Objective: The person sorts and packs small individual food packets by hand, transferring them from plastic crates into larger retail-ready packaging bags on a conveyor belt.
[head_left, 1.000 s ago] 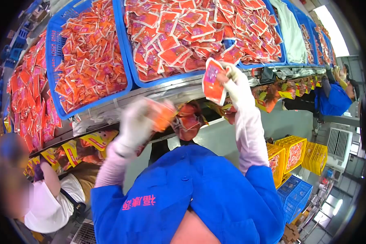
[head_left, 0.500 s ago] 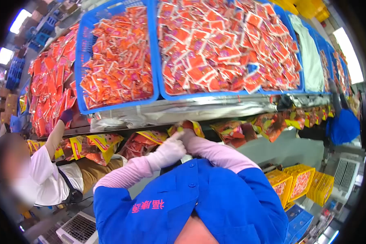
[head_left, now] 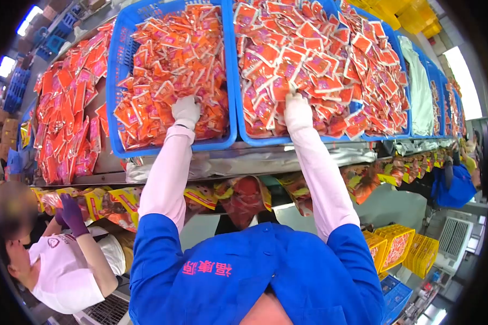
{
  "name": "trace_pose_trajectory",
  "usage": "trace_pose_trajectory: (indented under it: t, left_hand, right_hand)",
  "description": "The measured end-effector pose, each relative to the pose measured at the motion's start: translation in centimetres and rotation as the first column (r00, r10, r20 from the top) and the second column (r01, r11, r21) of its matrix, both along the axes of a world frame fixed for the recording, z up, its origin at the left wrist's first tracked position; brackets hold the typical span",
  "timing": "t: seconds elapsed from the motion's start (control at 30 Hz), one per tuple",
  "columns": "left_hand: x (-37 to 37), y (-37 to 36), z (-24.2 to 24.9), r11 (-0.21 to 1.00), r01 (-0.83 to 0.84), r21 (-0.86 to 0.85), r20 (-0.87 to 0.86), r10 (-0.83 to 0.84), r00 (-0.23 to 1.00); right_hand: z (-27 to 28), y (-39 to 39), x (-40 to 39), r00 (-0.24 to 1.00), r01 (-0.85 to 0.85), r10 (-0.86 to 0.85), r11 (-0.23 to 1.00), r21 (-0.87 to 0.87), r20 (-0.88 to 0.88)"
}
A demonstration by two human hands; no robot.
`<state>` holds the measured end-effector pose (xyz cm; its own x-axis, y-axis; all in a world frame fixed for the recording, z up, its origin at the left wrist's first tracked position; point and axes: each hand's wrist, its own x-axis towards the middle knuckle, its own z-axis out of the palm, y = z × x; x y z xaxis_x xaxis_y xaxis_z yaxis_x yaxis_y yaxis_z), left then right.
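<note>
My left hand, in a white glove, reaches into a blue basket of small orange-red sachets. Its fingers are curled onto the sachets, their tips partly hidden. My right hand, also gloved, is in the neighbouring blue basket, its fingers pinched on a red sachet with white edges at the top of the heap. Below my forearms hangs a row of open yellow-and-red bags; one bag with red contents is in front of my chest.
At left, a person with purple gloves handles the bags beside a heap of red packets. Another person in blue stands far right. Yellow crates and a blue crate are at lower right. A metal ledge runs below the baskets.
Both my hands have moved up and apart, from together at a bag to the sachets in two baskets. The left-hand person's hand has moved from the red packets to the bags.
</note>
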<state>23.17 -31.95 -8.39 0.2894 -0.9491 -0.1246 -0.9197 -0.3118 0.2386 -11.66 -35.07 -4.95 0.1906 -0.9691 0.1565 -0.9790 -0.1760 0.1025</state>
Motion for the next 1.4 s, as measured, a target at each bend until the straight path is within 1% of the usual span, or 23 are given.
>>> trace_pose_trajectory:
  t: [0.07,0.17,0.2,0.23,0.33,0.43,0.5,0.57,0.67,0.73,0.8,0.87,0.93,0.97,1.0,1.03,1.07,1.1,1.13,1.17,1.2,1.27,1.4]
  left_hand:
    - [0.2,0.8,-1.4,0.997,0.044,-0.064,0.068,-0.039,0.997]
    - [-0.4,3.8,2.8,0.813,0.010,-0.582,-0.298,-0.224,0.928]
    - [-1.5,5.2,5.6,0.793,-0.070,-0.605,-0.490,-0.301,0.818]
    - [-2.7,7.1,8.9,0.840,-0.072,-0.538,-0.517,-0.261,0.815]
    - [-10.6,13.0,15.9,0.885,-0.204,-0.419,-0.834,-0.286,0.472]
    - [-19.3,19.6,17.7,0.956,-0.068,-0.285,-0.952,-0.274,0.138]
    - [-23.0,23.5,16.4,0.929,0.183,-0.321,-0.862,-0.367,0.351]
    - [-25.1,25.3,13.3,0.817,0.345,-0.462,-0.641,-0.576,0.508]
    - [-24.7,26.4,11.2,0.742,0.604,-0.292,-0.199,-0.665,0.720]
    - [-23.0,27.4,11.1,0.735,0.652,-0.190,-0.136,-0.677,0.723]
    - [-21.0,27.7,10.7,0.548,0.818,-0.177,0.086,-0.819,0.567]
    - [-19.8,28.3,8.8,0.545,0.831,-0.110,0.137,-0.820,0.556]
    - [-19.8,27.5,9.3,0.568,0.788,-0.240,0.040,-0.805,0.592]
    - [-20.1,27.1,9.2,0.539,0.776,-0.328,0.143,-0.784,0.604]
    - [-19.6,27.1,9.4,0.517,0.796,-0.316,0.063,-0.825,0.561]
    - [-19.3,27.5,8.9,0.499,0.822,-0.275,0.047,-0.847,0.530]
    - [-19.0,27.9,8.2,0.478,0.845,-0.239,0.033,-0.866,0.499]
    - [-18.5,28.1,7.7,0.480,0.835,-0.269,0.010,-0.865,0.501]
    - [-17.6,27.9,7.5,0.476,0.828,-0.298,-0.015,-0.869,0.494]
    - [-16.2,26.9,8.6,0.450,0.868,-0.208,0.069,-0.879,0.472]
    - [-14.6,25.5,10.3,0.535,0.801,-0.268,-0.071,-0.840,0.537]
    - [-11.2,22.6,12.7,0.641,0.580,-0.503,-0.358,-0.765,0.535]
    - [-3.9,13.9,10.5,0.902,0.235,-0.362,-0.341,-0.363,0.867]
  right_hand:
    - [0.7,-1.0,-0.9,0.975,0.130,-0.148,0.985,0.115,0.163]
    - [6.5,1.0,-5.1,0.860,-0.135,0.053,0.983,0.127,0.507]
    - [8.6,2.1,-6.5,0.727,-0.152,-0.101,0.941,0.302,0.680]
    - [8.2,2.9,-8.4,0.580,-0.189,-0.138,0.936,0.297,0.803]
    - [9.2,5.5,-11.4,0.049,-0.280,-0.314,0.907,0.315,0.948]
    - [8.7,5.7,-13.5,-0.003,-0.300,-0.247,0.925,0.235,0.969]
    - [12.1,8.7,-13.0,-0.160,-0.473,-0.423,0.826,0.307,0.892]
    - [13.9,12.3,-12.3,-0.124,-0.549,-0.483,0.761,0.345,0.867]
    - [11.8,17.1,-11.1,0.006,-0.677,-0.622,0.573,0.461,0.783]
    - [11.4,19.8,-9.3,0.272,-0.672,-0.406,0.568,0.474,0.872]
    - [9.0,21.4,-8.0,0.561,-0.661,0.070,0.638,0.395,0.825]
    - [7.4,22.2,-5.9,0.717,-0.695,0.378,0.445,0.564,0.585]
    - [5.6,23.8,-2.7,0.731,-0.640,0.595,0.428,0.638,0.334]
    - [-0.3,23.9,-1.5,0.789,-0.581,0.512,0.446,0.680,0.338]
    - [-5.3,23.8,-0.1,0.839,-0.521,0.427,0.457,0.721,0.336]
    - [3.5,21.6,2.6,0.788,-0.383,0.590,0.249,0.890,0.174]
    - [-0.8,22.0,3.3,0.622,-0.438,0.768,0.179,0.881,0.153]
    - [-10.1,24.5,2.7,0.611,-0.450,0.777,0.187,0.873,0.148]
    - [-19.3,25.4,2.7,0.451,-0.487,0.893,0.235,0.841,0.012]
    - [-12.7,24.3,3.4,0.451,-0.491,0.893,0.238,0.838,0.010]
    - [-4.3,21.2,6.1,0.880,-0.406,0.381,0.293,0.865,0.284]
    - [6.0,19.0,5.8,0.795,-0.461,0.553,0.289,0.839,0.247]
    - [11.8,18.5,5.2,0.820,-0.523,-0.091,0.284,0.803,0.566]
